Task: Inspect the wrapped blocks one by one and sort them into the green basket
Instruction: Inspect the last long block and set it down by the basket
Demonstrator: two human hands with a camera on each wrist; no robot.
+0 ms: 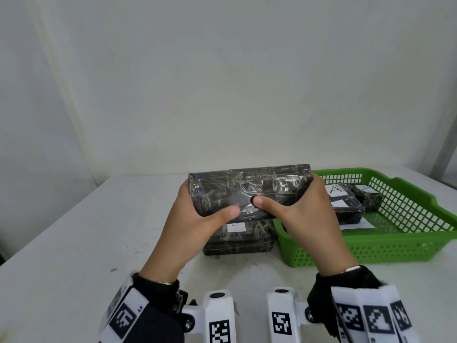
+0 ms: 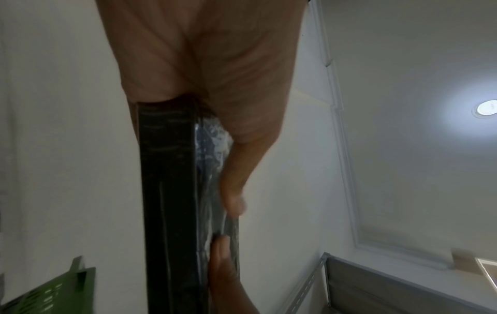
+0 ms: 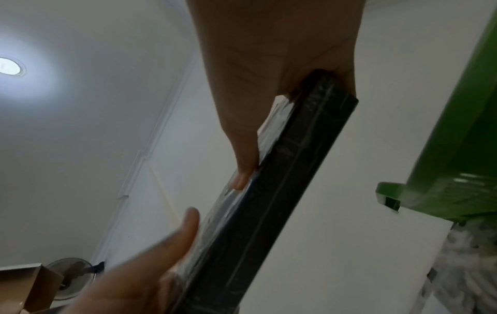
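The white tabletop [image 1: 74,231] runs back to a plain wall, and its left half lies open out to the left edge. The green basket [image 1: 408,241] takes up the right side, its near left corner just beside the right hand [image 1: 306,219]. Its far rim sits close to the wall.

Both hands hold one wrapped block [image 1: 247,189] raised above the tabletop, in front of the wall, long side running left to right and tilted so a broad face turns toward the person. The left hand [image 1: 195,219] grips the block's left end, thumb pressed on the near face, the fingers curled behind it. The right hand grips the right end the same way, thumb on the near face close to the left thumb.

Directly below the held block, a stack of wrapped blocks [image 1: 239,238] rests on the tabletop, just left of the basket's near left corner, with a white label showing on top. Inside the basket lie more wrapped blocks [image 1: 351,209], some with white labels marked A, toward its far left part.
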